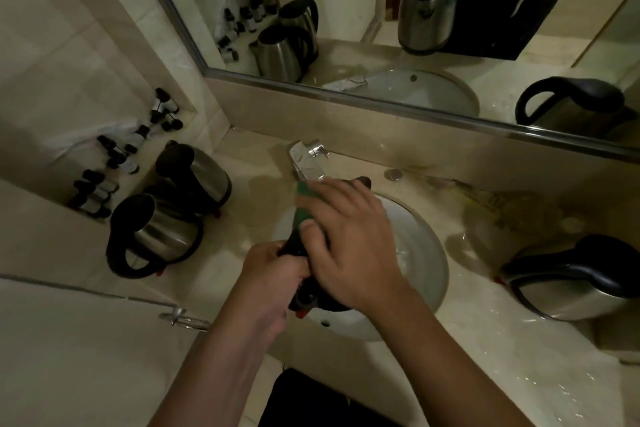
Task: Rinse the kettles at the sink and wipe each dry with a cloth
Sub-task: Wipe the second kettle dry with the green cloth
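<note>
Over the white sink (426,253) I hold a steel kettle with a black handle (308,298), mostly hidden under my hands. My left hand (273,274) grips its handle. My right hand (346,239) lies over the top of the kettle and presses a green cloth (304,204) against it. The mirror shows the same kettle held up with the cloth on its lid. Two more steel kettles (156,236) (197,173) stand on the counter at the left. Another kettle (571,281) stands on the wet counter at the right.
A chrome tap (304,159) sits behind the sink. Several small dark-capped bottles (117,163) lie on a ledge at the left. A large mirror (381,10) runs along the back wall. A towel ring (180,317) hangs at the counter's front left.
</note>
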The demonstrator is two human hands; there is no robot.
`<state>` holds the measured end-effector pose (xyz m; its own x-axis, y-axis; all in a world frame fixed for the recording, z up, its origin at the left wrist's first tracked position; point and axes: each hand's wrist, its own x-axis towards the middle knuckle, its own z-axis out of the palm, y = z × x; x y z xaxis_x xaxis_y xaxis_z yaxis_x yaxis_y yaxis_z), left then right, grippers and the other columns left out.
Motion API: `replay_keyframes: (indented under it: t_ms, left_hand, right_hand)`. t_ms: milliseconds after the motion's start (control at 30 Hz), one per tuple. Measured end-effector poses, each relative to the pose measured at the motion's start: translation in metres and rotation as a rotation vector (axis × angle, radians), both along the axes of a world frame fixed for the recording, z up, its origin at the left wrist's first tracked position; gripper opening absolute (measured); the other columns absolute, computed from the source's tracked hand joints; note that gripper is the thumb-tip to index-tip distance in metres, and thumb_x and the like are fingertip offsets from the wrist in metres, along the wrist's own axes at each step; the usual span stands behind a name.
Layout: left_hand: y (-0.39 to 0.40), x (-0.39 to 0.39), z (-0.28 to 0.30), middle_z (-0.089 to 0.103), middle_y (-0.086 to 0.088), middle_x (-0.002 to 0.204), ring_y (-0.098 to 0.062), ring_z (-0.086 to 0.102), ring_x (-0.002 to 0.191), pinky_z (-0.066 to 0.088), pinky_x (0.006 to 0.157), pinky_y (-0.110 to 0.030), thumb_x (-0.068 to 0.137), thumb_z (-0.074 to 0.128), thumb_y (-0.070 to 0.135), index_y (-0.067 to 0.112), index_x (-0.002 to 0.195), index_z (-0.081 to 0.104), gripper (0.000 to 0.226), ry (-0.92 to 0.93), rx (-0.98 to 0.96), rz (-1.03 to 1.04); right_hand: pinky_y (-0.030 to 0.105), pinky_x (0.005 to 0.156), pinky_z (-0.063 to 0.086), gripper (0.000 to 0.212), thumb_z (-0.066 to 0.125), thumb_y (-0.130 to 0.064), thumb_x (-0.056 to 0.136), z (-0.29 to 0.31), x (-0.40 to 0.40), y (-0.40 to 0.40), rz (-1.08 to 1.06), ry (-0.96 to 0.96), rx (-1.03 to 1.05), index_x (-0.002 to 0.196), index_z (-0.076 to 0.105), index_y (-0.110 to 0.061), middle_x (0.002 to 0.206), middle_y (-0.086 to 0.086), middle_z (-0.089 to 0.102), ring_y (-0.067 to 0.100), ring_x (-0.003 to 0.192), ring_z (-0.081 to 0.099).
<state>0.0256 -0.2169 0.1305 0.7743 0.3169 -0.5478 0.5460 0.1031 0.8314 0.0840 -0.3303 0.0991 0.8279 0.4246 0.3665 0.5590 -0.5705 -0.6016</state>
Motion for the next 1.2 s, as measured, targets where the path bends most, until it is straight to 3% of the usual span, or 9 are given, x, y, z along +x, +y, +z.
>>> replay_keyframes:
  t_ms: [167, 267, 467, 600, 767, 833, 900, 1067, 1200]
  left_hand:
    - [0.002, -0.002, 0.001, 0.064, -0.005, 0.065, -0.016, 0.060, 0.062, 0.045, 0.061, -0.027, 0.084, 0.071, 0.001, 0.005, 0.078, 0.073, 0.007, -0.022, -0.095, 0.063]
    - [0.005, -0.002, 0.001, 0.057, 0.004, 0.049, -0.006, 0.056, 0.045, 0.042, 0.044, -0.014, 0.087, 0.069, 0.003, 0.011, 0.067, 0.064, 0.023, -0.057, -0.063, 0.018]
    - [0.008, 0.005, 0.008, 0.050, -0.001, 0.045, -0.011, 0.049, 0.041, 0.035, 0.038, -0.017, 0.077, 0.058, -0.014, 0.016, 0.039, 0.055, 0.048, -0.050, -0.021, 0.017]
    - [0.013, 0.002, 0.012, 0.065, 0.000, 0.057, -0.008, 0.062, 0.050, 0.046, 0.046, -0.017, 0.087, 0.063, -0.004, 0.013, 0.064, 0.073, 0.031, -0.099, -0.088, -0.003]
    - [0.027, -0.006, 0.018, 0.061, 0.006, 0.057, -0.009, 0.062, 0.060, 0.046, 0.070, -0.032, 0.090, 0.067, 0.009, 0.019, 0.055, 0.073, 0.038, -0.090, -0.053, -0.073]
    - [0.036, -0.008, 0.014, 0.064, -0.009, 0.078, -0.023, 0.063, 0.081, 0.050, 0.089, -0.040, 0.080, 0.076, 0.022, 0.002, 0.085, 0.075, 0.021, -0.127, -0.129, -0.029]
    - [0.042, -0.011, 0.017, 0.064, -0.010, 0.081, -0.024, 0.063, 0.082, 0.048, 0.089, -0.040, 0.069, 0.076, 0.028, -0.003, 0.104, 0.072, 0.046, -0.135, -0.175, -0.008]
    - [0.051, -0.004, 0.026, 0.056, 0.000, 0.061, -0.016, 0.056, 0.068, 0.044, 0.075, -0.036, 0.064, 0.084, 0.035, 0.017, 0.066, 0.074, 0.021, -0.249, -0.105, -0.018]
    - [0.063, 0.006, 0.028, 0.066, 0.007, 0.068, -0.008, 0.063, 0.074, 0.046, 0.077, -0.031, 0.047, 0.093, 0.059, 0.019, 0.081, 0.078, 0.054, -0.307, -0.160, -0.121]
  right_hand:
    - [0.034, 0.100, 0.050, 0.039, 0.044, -0.038, 0.101, 0.006, 0.041, -0.008, 0.120, 0.103, -0.030, 0.121, 0.075, -0.025, 0.124, -0.005, 0.074, 0.015, 0.116, 0.065]
    - [0.030, 0.102, 0.051, 0.040, 0.043, -0.035, 0.104, -0.002, 0.055, -0.027, -0.024, 0.327, 0.164, 0.131, 0.071, -0.028, 0.133, -0.008, 0.071, 0.009, 0.123, 0.064]
    - [0.047, 0.119, 0.037, 0.042, 0.048, -0.033, 0.099, -0.002, 0.016, 0.009, 0.113, -0.181, 0.004, 0.128, 0.074, -0.016, 0.136, 0.005, 0.069, 0.023, 0.133, 0.058]
    - [0.056, 0.118, 0.038, 0.046, 0.046, -0.029, 0.104, -0.034, 0.012, 0.000, 0.015, -0.254, 0.221, 0.141, 0.063, -0.006, 0.149, 0.016, 0.058, 0.033, 0.146, 0.048]
    - [0.037, 0.116, 0.044, 0.048, 0.031, -0.031, 0.108, -0.043, -0.011, 0.002, -0.193, 0.253, 0.599, 0.155, 0.042, -0.024, 0.154, -0.001, 0.053, 0.011, 0.145, 0.048]
    - [0.016, 0.099, 0.049, 0.040, 0.035, -0.032, 0.108, -0.022, 0.011, -0.001, -0.198, 0.509, 0.687, 0.143, 0.055, -0.030, 0.133, -0.016, 0.063, -0.006, 0.122, 0.058]
    - [0.028, 0.098, 0.053, 0.040, 0.036, -0.043, 0.107, -0.006, 0.040, -0.010, -0.101, 0.743, 0.713, 0.128, 0.065, -0.026, 0.121, -0.003, 0.071, 0.005, 0.112, 0.066]
    - [0.052, 0.110, 0.049, 0.064, 0.047, -0.080, 0.088, -0.006, 0.103, -0.022, 0.018, 1.132, 0.571, 0.097, 0.084, -0.028, 0.110, 0.014, 0.078, 0.035, 0.109, 0.072]
    - [0.042, 0.098, 0.053, 0.043, 0.048, -0.053, 0.105, -0.016, 0.115, -0.021, 0.048, 1.127, 0.549, 0.098, 0.080, -0.025, 0.101, 0.007, 0.075, 0.028, 0.098, 0.069]
